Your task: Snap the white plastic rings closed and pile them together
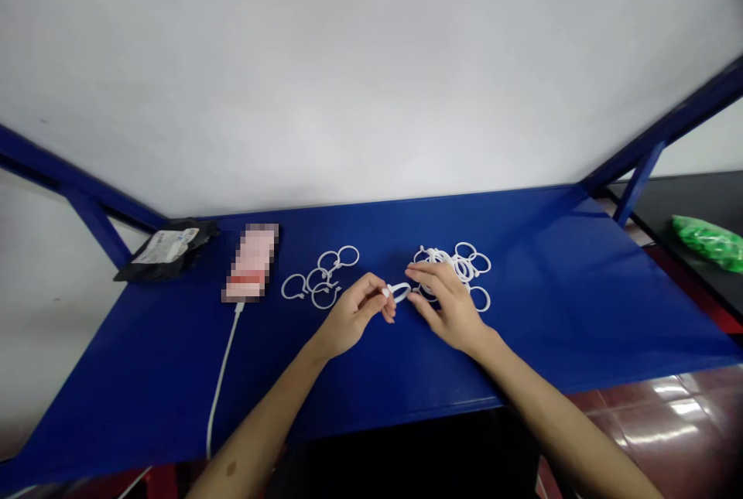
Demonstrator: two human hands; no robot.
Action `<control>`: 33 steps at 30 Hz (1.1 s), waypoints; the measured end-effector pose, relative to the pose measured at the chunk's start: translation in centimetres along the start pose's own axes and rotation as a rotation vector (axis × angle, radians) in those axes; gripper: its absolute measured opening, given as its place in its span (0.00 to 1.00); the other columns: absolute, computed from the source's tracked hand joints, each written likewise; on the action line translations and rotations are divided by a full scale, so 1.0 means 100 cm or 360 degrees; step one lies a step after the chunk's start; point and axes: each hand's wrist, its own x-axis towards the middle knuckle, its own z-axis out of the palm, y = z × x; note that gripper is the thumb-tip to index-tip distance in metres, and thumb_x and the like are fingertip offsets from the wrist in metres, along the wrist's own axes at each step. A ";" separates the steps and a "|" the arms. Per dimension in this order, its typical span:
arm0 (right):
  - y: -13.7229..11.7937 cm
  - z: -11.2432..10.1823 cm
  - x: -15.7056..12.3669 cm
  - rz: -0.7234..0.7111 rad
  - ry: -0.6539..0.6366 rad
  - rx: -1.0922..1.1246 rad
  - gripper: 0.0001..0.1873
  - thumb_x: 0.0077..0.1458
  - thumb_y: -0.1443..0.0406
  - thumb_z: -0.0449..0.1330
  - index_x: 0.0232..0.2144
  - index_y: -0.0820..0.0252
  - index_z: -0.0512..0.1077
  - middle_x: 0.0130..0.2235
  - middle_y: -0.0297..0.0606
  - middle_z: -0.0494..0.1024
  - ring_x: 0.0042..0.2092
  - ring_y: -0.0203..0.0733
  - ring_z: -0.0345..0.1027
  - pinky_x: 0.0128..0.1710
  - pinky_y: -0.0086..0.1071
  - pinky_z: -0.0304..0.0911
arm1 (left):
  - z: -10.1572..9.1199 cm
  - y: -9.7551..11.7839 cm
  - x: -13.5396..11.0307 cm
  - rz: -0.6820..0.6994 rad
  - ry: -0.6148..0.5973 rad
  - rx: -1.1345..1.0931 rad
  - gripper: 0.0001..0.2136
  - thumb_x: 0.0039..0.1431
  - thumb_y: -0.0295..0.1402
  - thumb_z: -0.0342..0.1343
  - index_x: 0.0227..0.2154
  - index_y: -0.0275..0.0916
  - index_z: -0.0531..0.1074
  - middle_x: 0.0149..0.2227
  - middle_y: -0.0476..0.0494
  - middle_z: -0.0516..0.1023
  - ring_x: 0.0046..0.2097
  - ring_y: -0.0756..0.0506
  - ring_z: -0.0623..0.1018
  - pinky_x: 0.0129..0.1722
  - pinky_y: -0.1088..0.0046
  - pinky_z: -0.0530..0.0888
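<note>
2 hands: I see the left hand (355, 312) pinching 1 white ring (402, 292); the right hand (446, 304) has its thumb and fingers apart at the ring's far side, contact unclear.
Ring risk: I'd expect it to twist or slip, the pinch covering only 1 small end.
Ring look: thin, white, tilted, between the hands over the surface (557, 290).
Right cluster (464, 269): overlapping rings beside the right hand; its fingers could snag 1.
Left cluster (309, 295): 5 rings.
</note>
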 end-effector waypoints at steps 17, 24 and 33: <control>-0.019 0.013 -0.008 0.0469 -0.0209 0.0737 0.07 0.67 0.63 0.54 0.37 0.58 0.69 0.27 0.32 0.75 0.25 0.33 0.69 0.25 0.26 0.64 | 0.000 -0.012 -0.002 0.0045 0.0230 0.0209 0.07 0.56 0.30 0.65 0.37 0.40 0.76 0.31 0.50 0.80 0.32 0.50 0.78 0.36 0.74 0.74; -0.014 0.008 -0.009 0.0348 -0.0392 0.0864 0.07 0.68 0.63 0.54 0.39 0.58 0.71 0.28 0.31 0.75 0.24 0.30 0.67 0.25 0.25 0.63 | 0.001 -0.004 -0.004 0.0367 0.0429 0.0677 0.05 0.53 0.28 0.67 0.30 0.40 0.76 0.27 0.52 0.78 0.31 0.50 0.78 0.36 0.74 0.73; -0.007 0.007 -0.004 0.0194 -0.0004 0.0322 0.05 0.66 0.67 0.56 0.41 0.57 0.72 0.39 0.39 0.80 0.39 0.39 0.76 0.39 0.33 0.71 | -0.018 -0.010 0.006 0.0676 0.0700 0.1693 0.09 0.59 0.39 0.64 0.38 0.41 0.77 0.36 0.45 0.80 0.42 0.41 0.75 0.46 0.61 0.72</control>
